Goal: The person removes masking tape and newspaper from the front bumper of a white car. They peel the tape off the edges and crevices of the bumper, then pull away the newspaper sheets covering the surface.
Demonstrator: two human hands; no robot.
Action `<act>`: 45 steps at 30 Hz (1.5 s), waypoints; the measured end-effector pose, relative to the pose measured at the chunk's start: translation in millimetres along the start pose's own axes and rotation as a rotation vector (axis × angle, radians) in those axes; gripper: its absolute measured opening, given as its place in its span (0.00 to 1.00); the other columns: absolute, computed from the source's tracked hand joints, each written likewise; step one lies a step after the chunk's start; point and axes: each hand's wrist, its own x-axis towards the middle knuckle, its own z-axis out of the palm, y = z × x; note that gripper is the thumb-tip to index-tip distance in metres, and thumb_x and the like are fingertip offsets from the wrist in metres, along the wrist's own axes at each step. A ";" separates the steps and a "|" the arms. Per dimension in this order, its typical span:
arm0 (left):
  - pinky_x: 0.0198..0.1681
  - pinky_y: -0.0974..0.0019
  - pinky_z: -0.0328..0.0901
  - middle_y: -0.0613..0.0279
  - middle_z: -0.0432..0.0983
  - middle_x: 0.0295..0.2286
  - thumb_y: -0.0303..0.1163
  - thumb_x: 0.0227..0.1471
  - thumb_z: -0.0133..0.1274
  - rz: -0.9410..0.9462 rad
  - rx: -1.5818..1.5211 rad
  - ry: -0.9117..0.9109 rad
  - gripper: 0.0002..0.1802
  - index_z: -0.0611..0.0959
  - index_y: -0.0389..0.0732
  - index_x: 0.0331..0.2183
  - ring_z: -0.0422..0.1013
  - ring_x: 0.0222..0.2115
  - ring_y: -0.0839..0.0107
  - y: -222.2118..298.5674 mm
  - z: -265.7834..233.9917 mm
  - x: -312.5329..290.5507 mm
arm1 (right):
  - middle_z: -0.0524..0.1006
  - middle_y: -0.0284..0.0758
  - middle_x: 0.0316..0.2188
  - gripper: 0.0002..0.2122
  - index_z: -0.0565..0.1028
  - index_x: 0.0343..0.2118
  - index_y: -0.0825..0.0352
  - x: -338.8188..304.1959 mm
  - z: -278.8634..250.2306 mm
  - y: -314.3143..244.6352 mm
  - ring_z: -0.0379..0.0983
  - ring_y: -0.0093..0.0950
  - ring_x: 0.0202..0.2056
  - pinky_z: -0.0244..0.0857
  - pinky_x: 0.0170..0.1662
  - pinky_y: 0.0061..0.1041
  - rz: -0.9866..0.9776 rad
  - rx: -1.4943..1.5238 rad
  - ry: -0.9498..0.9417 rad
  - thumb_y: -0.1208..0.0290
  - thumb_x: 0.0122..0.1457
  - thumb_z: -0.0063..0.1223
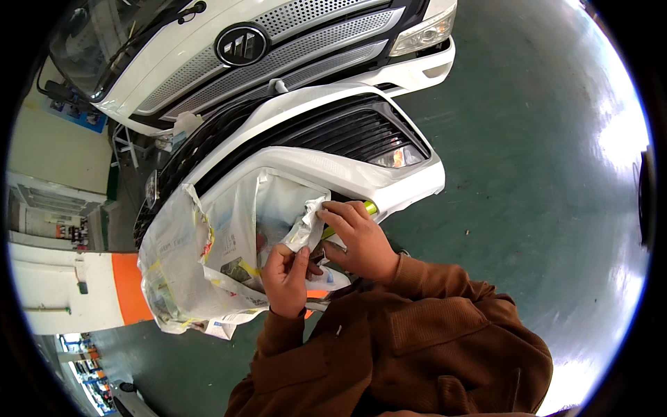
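Observation:
A white car bumper with a black slatted grille is in front of me. Thin whitish masking sheeting, printed in places, drapes over its near left part. Both my hands are at the sheeting's right edge, where a crumpled white strip is bunched up. My left hand pinches the strip's lower end between thumb and fingers. Higher up, my right hand grips its upper end with bent fingers. A yellow-green bar shows partly behind my right hand; the rest of it is hidden.
Behind the bumper stands a white truck front with a perforated grille and a headlight. Green floor stretches to the right. At the left are a white and orange wall panel and a metal stand.

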 end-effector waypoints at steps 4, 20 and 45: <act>0.27 0.73 0.70 0.60 0.82 0.30 0.23 0.69 0.56 -0.008 -0.023 -0.036 0.03 0.78 0.34 0.40 0.76 0.23 0.77 4.3 -13.8 3.8 | 0.77 0.40 0.57 0.30 0.75 0.61 0.67 11.5 8.1 -16.8 0.75 0.43 0.54 0.72 0.60 0.40 0.053 -0.056 0.009 0.71 0.53 0.67; 0.32 0.70 0.70 0.58 0.78 0.29 0.22 0.62 0.60 0.167 0.380 0.171 0.05 0.80 0.32 0.38 0.73 0.26 0.72 102.2 -49.5 30.6 | 0.81 0.35 0.45 0.15 0.83 0.45 0.66 60.5 25.7 22.4 0.78 0.38 0.44 0.76 0.47 0.34 -0.263 0.446 -0.120 0.79 0.53 0.68; 0.29 0.57 0.66 0.47 0.76 0.22 0.33 0.61 0.60 -0.084 0.897 -0.223 0.12 0.80 0.33 0.31 0.70 0.21 0.55 74.2 -19.0 156.6 | 0.80 0.34 0.45 0.14 0.83 0.45 0.67 75.2 45.8 14.8 0.78 0.37 0.46 0.78 0.43 0.34 -0.455 0.733 -0.249 0.76 0.55 0.66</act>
